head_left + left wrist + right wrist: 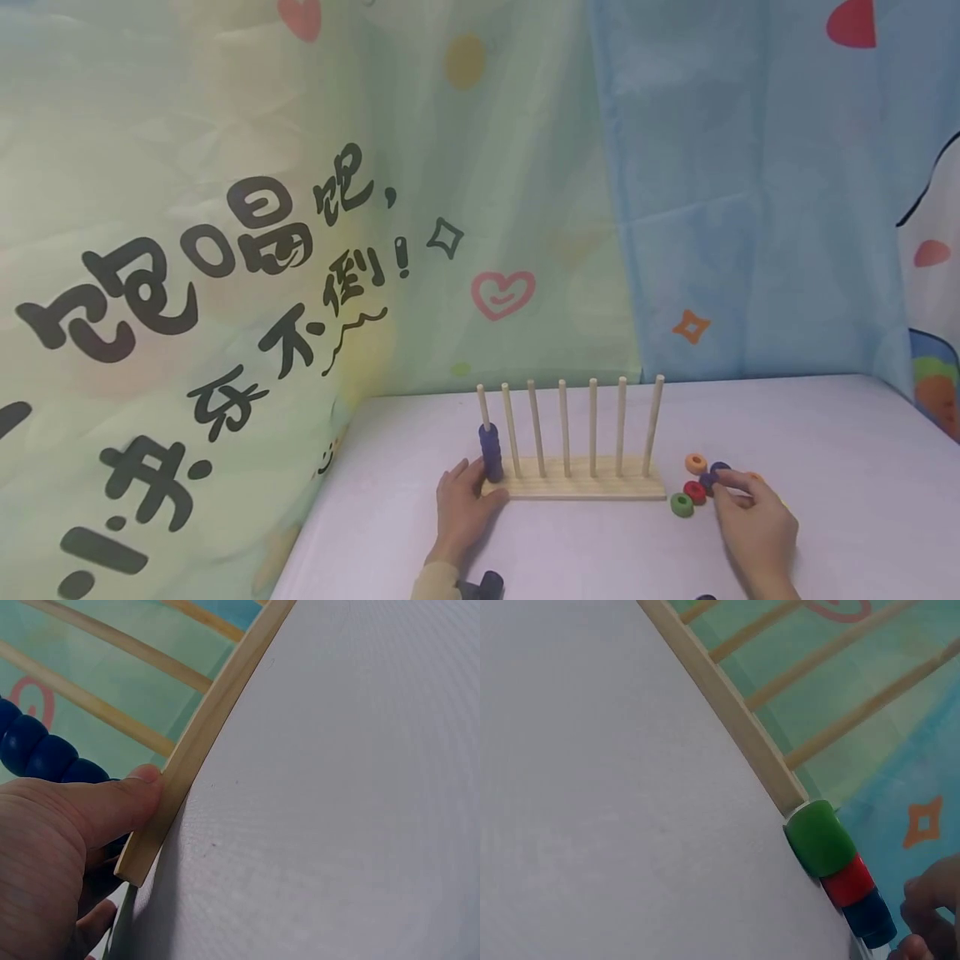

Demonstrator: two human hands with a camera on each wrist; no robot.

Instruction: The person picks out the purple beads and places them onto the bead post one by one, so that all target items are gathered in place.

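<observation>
Black Chinese lettering (225, 308) on backdrop (525, 167)

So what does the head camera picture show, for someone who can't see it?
A left hand steadies a wooden peg rack with blue rings on its first peg, while the right hand touches a blue ring among loose rings.

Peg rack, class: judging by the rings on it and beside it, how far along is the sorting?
Done: a stack of blue rings sits on the leftmost peg; the other six pegs are bare. In hand: the left hand steadies the wooden base, while the right hand touches a blue ring. Left: the orange ring, red ring and green ring lie loose.
</observation>
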